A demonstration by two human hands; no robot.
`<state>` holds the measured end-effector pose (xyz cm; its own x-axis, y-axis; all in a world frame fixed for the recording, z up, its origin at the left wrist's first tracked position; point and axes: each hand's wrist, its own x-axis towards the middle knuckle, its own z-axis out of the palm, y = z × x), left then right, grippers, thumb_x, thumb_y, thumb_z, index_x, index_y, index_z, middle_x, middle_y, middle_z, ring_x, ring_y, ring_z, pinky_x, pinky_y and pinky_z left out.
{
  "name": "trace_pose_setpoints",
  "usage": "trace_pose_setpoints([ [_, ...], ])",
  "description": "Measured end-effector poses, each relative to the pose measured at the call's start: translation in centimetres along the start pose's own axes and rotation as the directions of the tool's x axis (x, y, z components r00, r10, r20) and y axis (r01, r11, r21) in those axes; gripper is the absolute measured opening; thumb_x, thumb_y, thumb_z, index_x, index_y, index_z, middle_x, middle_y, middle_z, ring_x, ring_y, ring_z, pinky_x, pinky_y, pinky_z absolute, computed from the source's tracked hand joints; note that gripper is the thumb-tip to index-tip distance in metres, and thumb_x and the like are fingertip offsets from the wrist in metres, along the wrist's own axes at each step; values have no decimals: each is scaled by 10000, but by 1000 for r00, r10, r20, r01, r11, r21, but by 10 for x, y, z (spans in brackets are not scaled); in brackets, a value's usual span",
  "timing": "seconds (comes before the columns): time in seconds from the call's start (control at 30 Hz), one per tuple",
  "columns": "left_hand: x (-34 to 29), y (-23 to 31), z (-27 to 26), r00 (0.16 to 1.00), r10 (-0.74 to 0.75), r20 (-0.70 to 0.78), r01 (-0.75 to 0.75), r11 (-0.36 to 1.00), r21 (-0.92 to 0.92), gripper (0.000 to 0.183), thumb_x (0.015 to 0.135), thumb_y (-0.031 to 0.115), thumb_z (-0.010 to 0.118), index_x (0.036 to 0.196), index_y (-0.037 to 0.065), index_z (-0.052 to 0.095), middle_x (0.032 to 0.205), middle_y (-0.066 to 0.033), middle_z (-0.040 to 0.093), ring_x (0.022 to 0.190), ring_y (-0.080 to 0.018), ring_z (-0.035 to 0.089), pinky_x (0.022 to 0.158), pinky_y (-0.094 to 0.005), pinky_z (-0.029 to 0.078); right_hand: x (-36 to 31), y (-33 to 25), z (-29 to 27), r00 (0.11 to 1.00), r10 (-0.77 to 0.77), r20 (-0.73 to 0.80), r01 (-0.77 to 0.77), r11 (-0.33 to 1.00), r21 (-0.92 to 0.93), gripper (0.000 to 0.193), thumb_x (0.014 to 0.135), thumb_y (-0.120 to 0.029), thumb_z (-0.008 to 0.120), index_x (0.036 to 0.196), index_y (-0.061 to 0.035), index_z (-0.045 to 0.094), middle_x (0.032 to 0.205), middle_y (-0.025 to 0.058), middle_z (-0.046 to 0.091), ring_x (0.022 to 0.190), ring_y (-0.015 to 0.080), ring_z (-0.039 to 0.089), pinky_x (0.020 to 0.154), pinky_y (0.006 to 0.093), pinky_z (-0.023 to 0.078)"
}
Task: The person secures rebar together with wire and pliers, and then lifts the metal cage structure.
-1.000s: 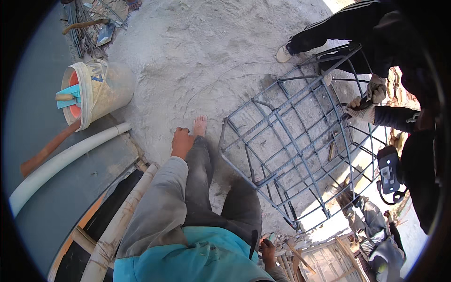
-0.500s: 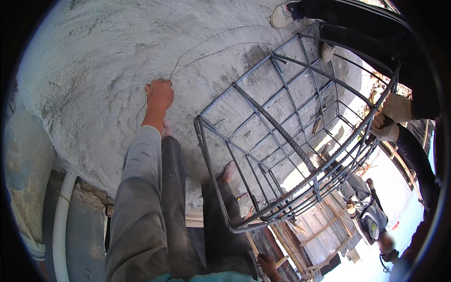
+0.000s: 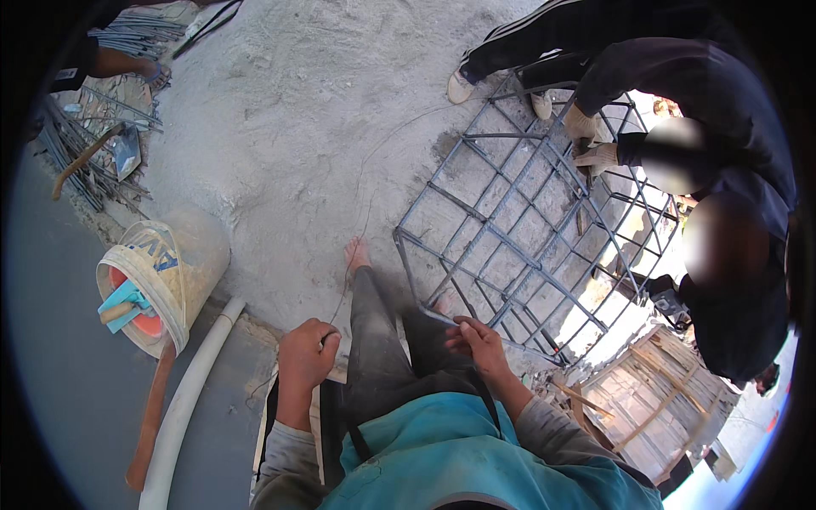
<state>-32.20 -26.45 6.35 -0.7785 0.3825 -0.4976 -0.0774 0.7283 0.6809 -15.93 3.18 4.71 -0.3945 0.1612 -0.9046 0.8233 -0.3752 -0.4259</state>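
The person sits above a sandy concrete floor (image 3: 280, 127), legs stretched out and a bare foot (image 3: 357, 253) resting on it. The left hand (image 3: 306, 355) is curled into a loose fist beside the left thigh, its fingers closed around a thin wire (image 3: 364, 195) that runs up from the hand, past the foot and loops out across the floor. The right hand (image 3: 478, 340) is at the near corner of a rebar cage (image 3: 518, 229) that lies on the floor to the right, its fingers pinched on a thin strand at a bar there; whether that strand is the same wire cannot be told. On the far side of the cage another person's gloved hands (image 3: 595, 144) rest on its bars. To the left a pale bucket (image 3: 166, 272) lies tipped with tool handles inside, just above a white pipe (image 3: 191, 391) and a wooden handle (image 3: 151, 416).
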Motion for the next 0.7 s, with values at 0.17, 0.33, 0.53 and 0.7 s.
trace_pose_setpoints([
  [0.17, -92, 110, -20, 979, 81, 188, -105, 987, 123, 94, 758, 110, 647, 797, 37, 691, 748, -144, 649, 670, -308, 633, 601, -376, 484, -20, -48, 68, 929, 64, 363, -246, 843, 479, 544, 967, -426, 509, 1292, -2, 409, 1078, 184, 596, 934, 273, 624, 818, 428, 513],
  [0.33, -171, 183, 3, 941, 202, 272, -229, 971, 71, 133, 748, 89, 659, 868, 50, 700, 766, -127, 656, 678, -321, 633, 614, -386, 505, -36, -36, 12, 979, -122, 160, -40, 662, 748, 268, 992, -306, 471, 1079, -57, 520, 744, 13, 518, 635, 142, 516, 617, 346, 460],
  [0.53, -228, 210, 36, 960, 153, 235, -219, 932, 288, 173, 768, -4, 602, 920, 22, 681, 838, -163, 668, 742, -323, 653, 656, -381, 508, -55, 69, -155, 953, 92, -288, 239, 352, 905, 362, 995, -411, 409, 956, -72, 529, 585, -38, 354, 427, 92, 298, 389, 271, 242],
  [0.7, -190, 209, 34, 849, 347, 399, -490, 800, 347, 107, 787, 31, 600, 869, 32, 668, 826, -156, 662, 759, -351, 642, 684, -389, 507, -108, 176, -293, 642, 394, -658, 636, 206, 744, 487, 979, -513, 328, 921, -81, 546, 566, -41, 340, 404, 87, 272, 377, 275, 221],
])
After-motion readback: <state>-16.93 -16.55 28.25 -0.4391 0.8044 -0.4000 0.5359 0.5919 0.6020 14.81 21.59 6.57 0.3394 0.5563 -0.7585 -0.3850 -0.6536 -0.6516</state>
